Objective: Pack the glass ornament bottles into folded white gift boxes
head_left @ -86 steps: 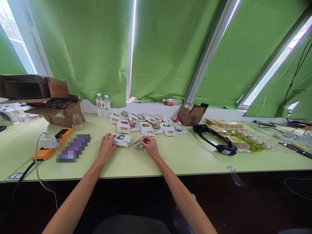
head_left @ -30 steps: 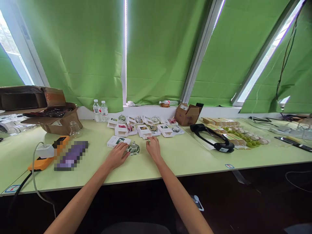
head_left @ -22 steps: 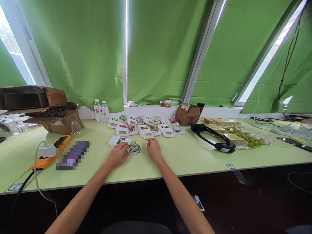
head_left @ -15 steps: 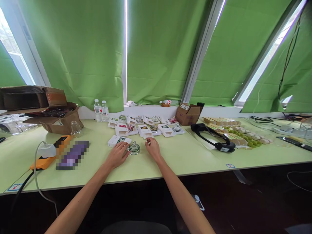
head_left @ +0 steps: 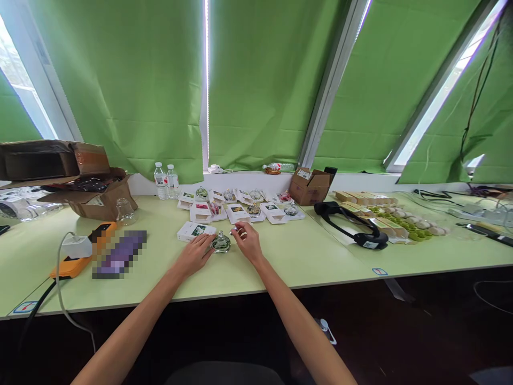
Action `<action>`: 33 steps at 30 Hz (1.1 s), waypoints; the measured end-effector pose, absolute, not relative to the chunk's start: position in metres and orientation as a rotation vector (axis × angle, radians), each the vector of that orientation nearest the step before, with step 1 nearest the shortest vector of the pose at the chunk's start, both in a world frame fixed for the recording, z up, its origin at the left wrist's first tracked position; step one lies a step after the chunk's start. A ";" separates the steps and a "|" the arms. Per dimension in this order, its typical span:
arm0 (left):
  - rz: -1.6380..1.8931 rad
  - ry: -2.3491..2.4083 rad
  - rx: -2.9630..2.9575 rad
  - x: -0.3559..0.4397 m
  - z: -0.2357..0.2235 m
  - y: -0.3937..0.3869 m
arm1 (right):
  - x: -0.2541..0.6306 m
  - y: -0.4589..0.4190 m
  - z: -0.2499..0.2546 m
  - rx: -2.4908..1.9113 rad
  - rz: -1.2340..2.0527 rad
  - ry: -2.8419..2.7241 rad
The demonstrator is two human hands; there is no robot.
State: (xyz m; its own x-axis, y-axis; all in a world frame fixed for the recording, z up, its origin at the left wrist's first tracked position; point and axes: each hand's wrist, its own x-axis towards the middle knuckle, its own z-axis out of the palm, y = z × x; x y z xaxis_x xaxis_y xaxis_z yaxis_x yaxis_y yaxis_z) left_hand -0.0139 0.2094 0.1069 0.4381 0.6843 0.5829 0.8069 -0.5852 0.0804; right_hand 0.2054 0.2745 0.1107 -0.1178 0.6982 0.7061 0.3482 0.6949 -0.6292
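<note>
A clear, round glass perfume bottle [head_left: 220, 243] with a narrow neck stands upright on the table in front of me. Against its left side lie the thumb and fingertips of my left hand [head_left: 193, 253], keeping hold of it. My right hand [head_left: 249, 243] is raised just right of the bottle, its fingers pinching a small shiny piece [head_left: 233, 230]; the kind of piece is too small to make out. Behind my left hand a white box [head_left: 196, 231] with a picture on top lies flat.
Several white boxes [head_left: 239, 213] with glass bottles [head_left: 254, 209] stand in rows behind. A purple phone [head_left: 122, 254], orange power strip [head_left: 76, 264] and glass jar [head_left: 125, 212] are left. A black headset [head_left: 348, 224], cardboard box [head_left: 309, 187] and egg trays [head_left: 412, 224] are right.
My right hand has moved slightly left and up toward the bottle's neck, and the small shiny piece in its fingers now shows. My left hand has stayed at the bottle.
</note>
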 end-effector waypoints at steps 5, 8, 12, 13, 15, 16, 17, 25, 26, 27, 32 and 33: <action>-0.865 -1.280 -2.476 -0.013 0.108 0.208 | 0.199 0.269 0.111 -0.722 0.383 -1.714; -0.870 -1.267 -2.480 -0.013 0.109 0.208 | 0.198 0.267 0.111 -0.688 0.358 -1.698; -0.854 -1.274 -2.492 -0.012 0.109 0.208 | 0.197 0.266 0.111 -0.706 0.289 -1.705; -0.846 -1.274 -2.496 -0.012 0.109 0.208 | 0.197 0.266 0.111 -0.712 0.271 -1.709; -0.841 -1.266 -2.503 -0.011 0.110 0.208 | 0.195 0.266 0.111 -0.718 0.242 -1.716; -0.845 -1.262 -2.503 -0.011 0.110 0.208 | 0.195 0.265 0.111 -0.719 0.232 -1.724; -0.852 -1.258 -2.501 -0.011 0.110 0.208 | 0.194 0.265 0.111 -0.719 0.224 -1.736; -0.838 -1.277 -2.503 -0.012 0.110 0.207 | 0.194 0.262 0.113 -0.670 0.199 -1.815; -0.844 -1.274 -2.502 -0.012 0.110 0.207 | 0.194 0.262 0.114 -0.664 0.198 -1.821; -0.849 -1.270 -2.501 -0.012 0.109 0.208 | 0.194 0.262 0.114 -0.660 0.199 -1.823; -0.866 -1.271 -2.490 -0.012 0.108 0.208 | 0.194 0.260 0.115 -0.627 0.202 -1.840; -0.872 -1.267 -2.489 -0.012 0.108 0.208 | 0.194 0.260 0.115 -0.624 0.202 -1.853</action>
